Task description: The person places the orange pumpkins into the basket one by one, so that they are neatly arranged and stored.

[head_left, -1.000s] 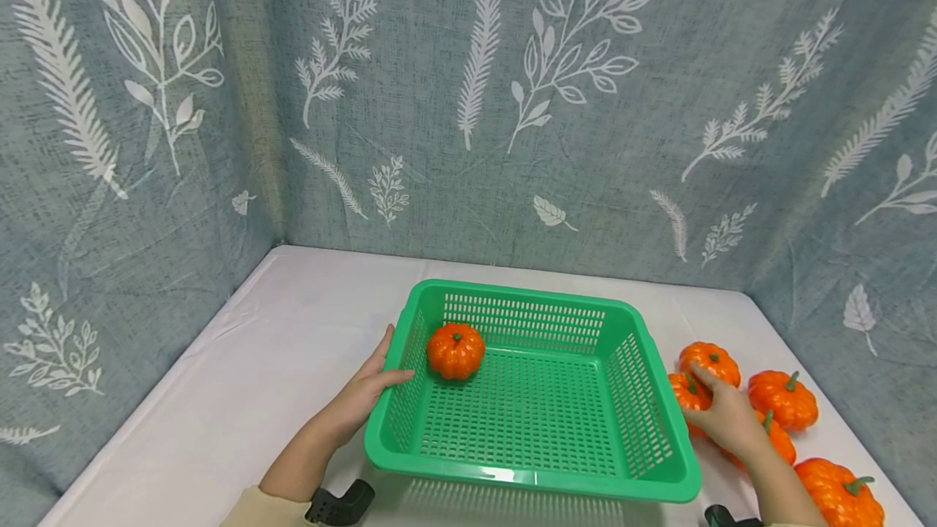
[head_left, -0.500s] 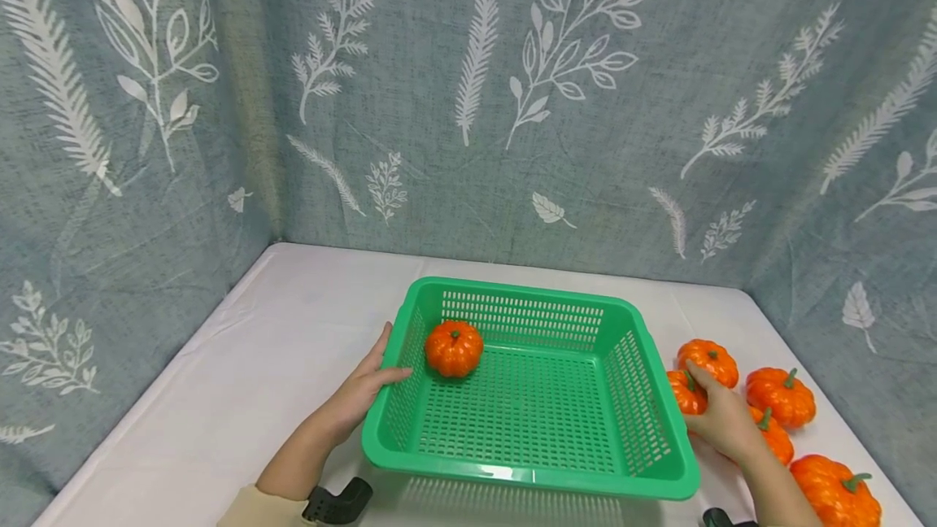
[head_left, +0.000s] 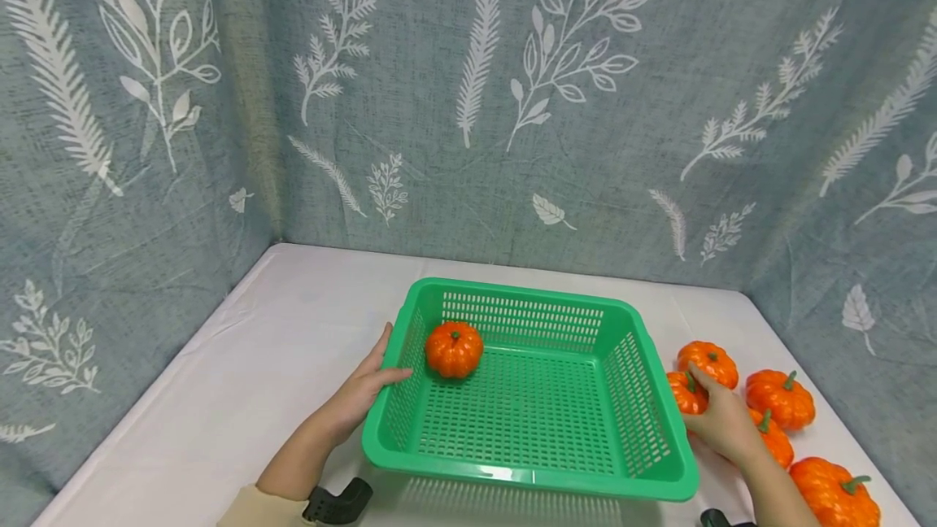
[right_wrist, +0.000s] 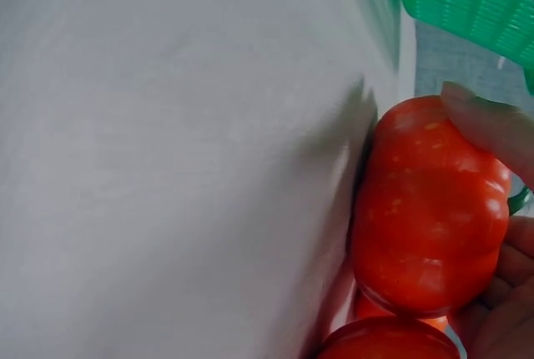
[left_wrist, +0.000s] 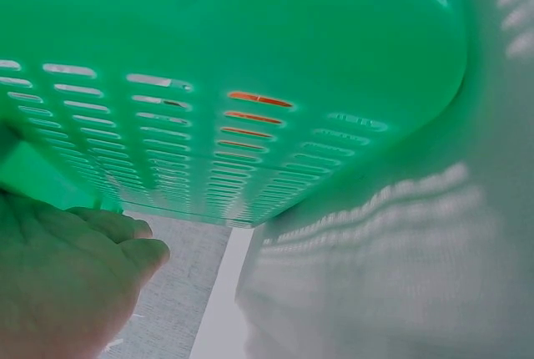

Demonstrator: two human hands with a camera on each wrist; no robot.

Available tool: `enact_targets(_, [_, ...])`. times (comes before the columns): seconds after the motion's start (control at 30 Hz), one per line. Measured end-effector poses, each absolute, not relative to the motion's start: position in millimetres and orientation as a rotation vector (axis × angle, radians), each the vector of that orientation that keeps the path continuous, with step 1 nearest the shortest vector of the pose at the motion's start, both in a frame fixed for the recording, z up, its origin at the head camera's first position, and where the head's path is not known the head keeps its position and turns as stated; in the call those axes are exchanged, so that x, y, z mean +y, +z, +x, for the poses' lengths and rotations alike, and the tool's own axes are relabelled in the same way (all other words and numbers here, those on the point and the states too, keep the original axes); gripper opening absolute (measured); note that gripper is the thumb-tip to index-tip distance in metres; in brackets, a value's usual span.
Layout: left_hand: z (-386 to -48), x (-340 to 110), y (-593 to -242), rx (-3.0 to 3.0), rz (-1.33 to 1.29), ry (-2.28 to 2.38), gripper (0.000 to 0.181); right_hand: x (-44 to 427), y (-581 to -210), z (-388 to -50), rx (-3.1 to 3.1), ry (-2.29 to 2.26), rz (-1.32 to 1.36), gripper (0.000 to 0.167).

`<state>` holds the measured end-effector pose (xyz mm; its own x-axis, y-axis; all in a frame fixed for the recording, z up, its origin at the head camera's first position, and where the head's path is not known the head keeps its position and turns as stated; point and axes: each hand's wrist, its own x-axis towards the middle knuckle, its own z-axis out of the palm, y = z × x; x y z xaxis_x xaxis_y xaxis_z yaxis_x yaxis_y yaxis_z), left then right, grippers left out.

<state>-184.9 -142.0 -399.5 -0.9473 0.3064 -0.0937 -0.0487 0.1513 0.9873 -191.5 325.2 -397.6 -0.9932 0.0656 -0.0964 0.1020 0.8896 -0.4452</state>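
In the head view, a green plastic basket [head_left: 534,488] with slotted walls stands mid-table, slightly raised or tilted, with one orange toy pumpkin [head_left: 455,350] in its back left corner. My left hand [head_left: 355,401] grips the basket's left rim, thumb over the inside edge and fingers outside. My right hand [head_left: 728,421] holds another toy pumpkin [head_left: 686,394] beside the basket's right wall. In the right wrist view that pumpkin [right_wrist: 430,217] sits low against the white cloth, between thumb and fingers. Orange shows through slots of the basket [left_wrist: 267,8] in the left wrist view.
Several more toy pumpkins lie to the right, among them a back one [head_left: 708,363], a right one [head_left: 780,398] and a larger front one [head_left: 834,491]. A white cloth [head_left: 241,397] covers the table. Patterned blue-grey curtains [head_left: 439,210] hang behind and at the sides.
The right thumb has slid slightly lower on the pumpkin beside the basket. The left hand and the basket stay put.
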Motion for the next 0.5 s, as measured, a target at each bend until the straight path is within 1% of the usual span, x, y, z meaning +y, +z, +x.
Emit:
enact_targets(0.13, [-185.3,-142.1,-399.9,2.157,0.255,1.872,0.079,325.3,-395.8,-193.2,2.972,-0.707,0.151,0.103])
enact_targets(0.5, [-186.5,-142.1,-400.7,2.151,0.279,1.884,0.080,326.3,-389.8,-194.6,3.034,-0.654,0.107,0.099])
